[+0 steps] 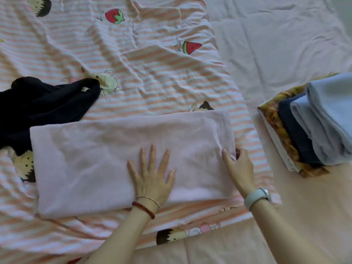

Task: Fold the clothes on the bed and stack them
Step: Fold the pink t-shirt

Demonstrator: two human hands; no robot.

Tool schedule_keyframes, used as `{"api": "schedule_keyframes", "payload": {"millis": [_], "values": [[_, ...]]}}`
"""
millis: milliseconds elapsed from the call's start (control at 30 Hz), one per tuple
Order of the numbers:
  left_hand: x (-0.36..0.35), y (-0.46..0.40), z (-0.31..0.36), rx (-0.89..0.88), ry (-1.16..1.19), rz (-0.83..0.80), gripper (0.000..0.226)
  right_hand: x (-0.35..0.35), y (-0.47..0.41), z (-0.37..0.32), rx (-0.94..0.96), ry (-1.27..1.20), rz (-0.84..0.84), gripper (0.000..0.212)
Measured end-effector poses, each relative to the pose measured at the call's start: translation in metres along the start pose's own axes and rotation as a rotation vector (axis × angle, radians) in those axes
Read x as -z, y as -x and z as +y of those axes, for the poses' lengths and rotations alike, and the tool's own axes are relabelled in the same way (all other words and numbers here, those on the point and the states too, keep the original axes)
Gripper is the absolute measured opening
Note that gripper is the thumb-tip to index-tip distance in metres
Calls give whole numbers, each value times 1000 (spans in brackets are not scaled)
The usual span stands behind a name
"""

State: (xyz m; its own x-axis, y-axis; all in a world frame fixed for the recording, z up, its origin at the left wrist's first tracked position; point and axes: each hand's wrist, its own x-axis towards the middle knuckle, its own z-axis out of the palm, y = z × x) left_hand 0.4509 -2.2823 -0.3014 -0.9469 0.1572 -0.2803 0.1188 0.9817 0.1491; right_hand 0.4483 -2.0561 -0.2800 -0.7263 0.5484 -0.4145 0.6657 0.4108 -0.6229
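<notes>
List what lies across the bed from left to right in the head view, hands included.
Dark navy garment → folded pink cloth → left hand flat on it → right hand pinching its right edge → stack of folded clothes.

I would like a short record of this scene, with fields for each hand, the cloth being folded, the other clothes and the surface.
left hand: flat, fingers spread, pressing on the pink cloth
right hand: pinches the right edge of the pink cloth
pink cloth: folded to a long rectangle, lying on the striped blanket
dark garment: unfolded, crumpled, to the left, partly under the pink cloth
stack: folded pieces, light blue on top, at the right
striped blanket: cartoon print, wrinkled
</notes>
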Motion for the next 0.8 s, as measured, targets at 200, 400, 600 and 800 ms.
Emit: {"api": "schedule_keyframes", "payload": {"millis": [200, 400, 600, 800], "values": [[-23, -4, -2, 82, -84, -78, 59, -2, -1, 10, -167, -192, -178, 47], [-14, -8, 0, 76, -86, -168, 58, 3, -1, 8, -166, -409, -271, 8], [3, -9, -12, 46, 109, -197, 57, 19, 28, -20, 33, -509, -279, 16], [49, 21, -52, 373, 1117, -50, 18, 6, 82, -86, 339, -470, -412, 25]]}}
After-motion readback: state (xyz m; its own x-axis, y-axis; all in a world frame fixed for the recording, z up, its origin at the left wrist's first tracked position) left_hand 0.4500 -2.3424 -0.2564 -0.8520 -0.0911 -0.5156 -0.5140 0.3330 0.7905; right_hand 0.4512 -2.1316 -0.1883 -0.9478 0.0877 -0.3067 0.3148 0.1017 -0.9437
